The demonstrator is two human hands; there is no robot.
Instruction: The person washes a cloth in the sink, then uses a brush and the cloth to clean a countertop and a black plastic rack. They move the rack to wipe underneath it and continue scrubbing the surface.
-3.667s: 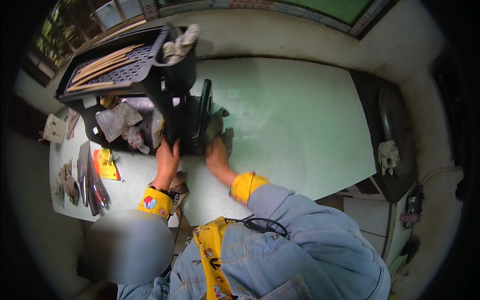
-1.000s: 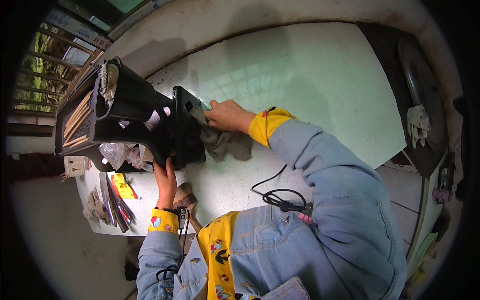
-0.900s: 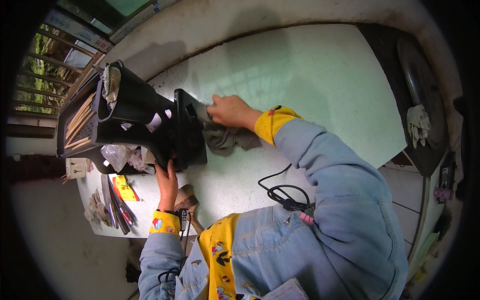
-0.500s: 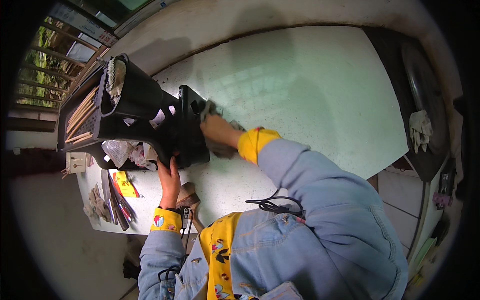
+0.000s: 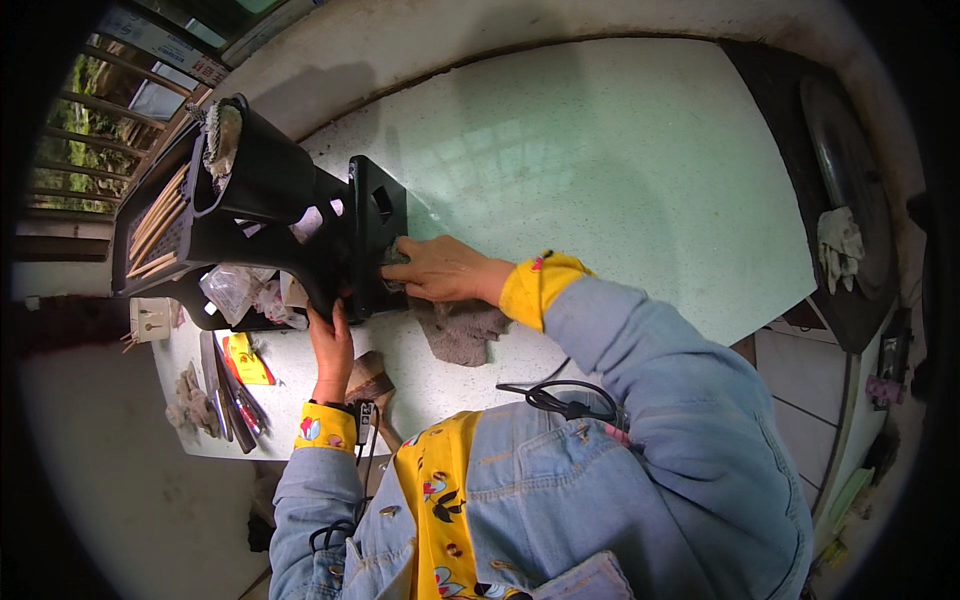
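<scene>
A black plastic storage rack [image 5: 365, 215] stands on the left part of a white speckled tabletop. My left hand [image 5: 331, 350] grips its lower front edge, the thumb on the near side and the other fingertips partly hidden. Bunched under my right hand [image 5: 445, 270] is a grey cloth [image 5: 462, 333], pressed to the rack's right end panel. The cloth's loose part trails onto the table. Several wooden chopsticks [image 5: 160, 225] lie in the rack's upper tray, beside a black bin [image 5: 265, 165]. Crumpled plastic bags [image 5: 232, 290] fill its lower level.
A brush [image 5: 370, 378] with a wooden handle lies near my left wrist. Knives [image 5: 222, 390], a yellow-red packet [image 5: 247, 360] and a crumpled rag [image 5: 190, 405] sit at the table's left. At far right are a round dark lid [image 5: 835, 150] and a white glove [image 5: 840, 247].
My right hand, blurred before, shows sharply against the end panel, and the cloth spreads out below it. My left hand keeps its hold on the rack. The view has shifted slightly.
</scene>
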